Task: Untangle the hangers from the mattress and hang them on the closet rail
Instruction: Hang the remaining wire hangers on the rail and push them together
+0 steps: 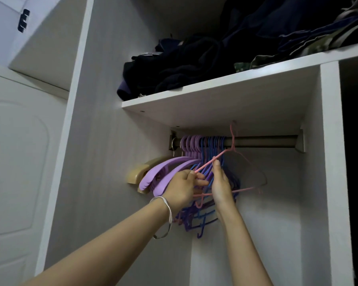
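Fingers of the left hand [182, 187] clench an arm of the pink hanger [206, 164], and the right hand [221, 183] pinches it higher.

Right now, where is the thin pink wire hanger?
Head view, centre: the left hand and right hand hold the thin pink wire hanger at the metal closet rail, its hook right of the bunched blue hangers.

light: dim | white closet wall [103, 141] | shelf [215, 93] piled with dark clothes [184, 69] | panelled door [15, 162] at left

closet rail [262, 141] bearing hangers [196, 143], shelf [215, 90] bearing dark clothes [184, 67]
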Demonstrator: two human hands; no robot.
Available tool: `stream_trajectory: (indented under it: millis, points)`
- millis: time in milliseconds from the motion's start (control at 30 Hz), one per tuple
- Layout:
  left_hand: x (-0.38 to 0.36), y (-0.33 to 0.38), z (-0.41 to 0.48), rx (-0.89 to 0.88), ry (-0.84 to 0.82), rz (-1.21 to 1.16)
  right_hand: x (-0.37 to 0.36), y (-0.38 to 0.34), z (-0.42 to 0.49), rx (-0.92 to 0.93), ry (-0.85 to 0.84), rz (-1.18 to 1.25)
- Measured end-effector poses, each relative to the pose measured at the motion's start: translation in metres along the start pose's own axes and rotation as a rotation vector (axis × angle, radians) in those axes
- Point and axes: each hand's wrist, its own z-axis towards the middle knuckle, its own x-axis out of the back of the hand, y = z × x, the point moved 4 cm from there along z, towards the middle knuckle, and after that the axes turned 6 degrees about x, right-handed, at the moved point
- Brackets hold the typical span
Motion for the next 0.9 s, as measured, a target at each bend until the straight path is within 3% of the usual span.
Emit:
stream_trajectory:
  millis: [433, 600, 767, 900]
  points:
    - [-0.024, -0.025, 0.004, 0.165, -0.012, -0.03, 0.008, 0.028, 0.008, -0.095, 0.011, 0.048]
    - [-0.018, -0.039, -0.011, 0.245, -0.125, -0.033, 0.014, 0.037, -0.01, -0.105, 0.016, 0.05]
    - [0.003, -0.044, -0.038, 0.259, -0.203, 0.039, 0.019, 0.039, -0.034, -0.002, 0.086, -0.024]
    - [0.044, -0.044, -0.067, 0.231, -0.111, 0.039, 0.014, 0.022, -0.059, 0.212, 0.131, -0.191]
